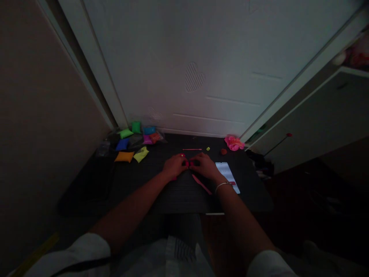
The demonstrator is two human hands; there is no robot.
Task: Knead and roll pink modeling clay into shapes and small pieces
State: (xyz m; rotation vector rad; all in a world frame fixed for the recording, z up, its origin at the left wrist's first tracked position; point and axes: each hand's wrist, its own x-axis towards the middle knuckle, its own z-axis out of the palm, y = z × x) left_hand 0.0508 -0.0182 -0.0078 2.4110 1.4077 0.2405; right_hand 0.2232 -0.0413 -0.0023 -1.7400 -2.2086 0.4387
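Over the middle of the dark table, my left hand (174,165) and my right hand (204,166) meet fingertip to fingertip. Between them is a small bright pink-red lump of modelling clay (187,164), gripped from both sides. My fingers cover much of it, and whether it is one piece or two I cannot tell. A bit of pink-red material (174,178) shows at the edge of my left hand. Just below my right hand lies a flat pink clay knife (201,184). A lit phone (227,175) rests beside my right wrist, partly behind it.
Several coloured clay packets, among them an orange packet (124,157) and a yellow one (141,154), lie at the table's left. Toward the back are a thin pink stick (192,149), a yellow-green bit (208,148), a reddish ball (223,151) and a pink flower (234,143).
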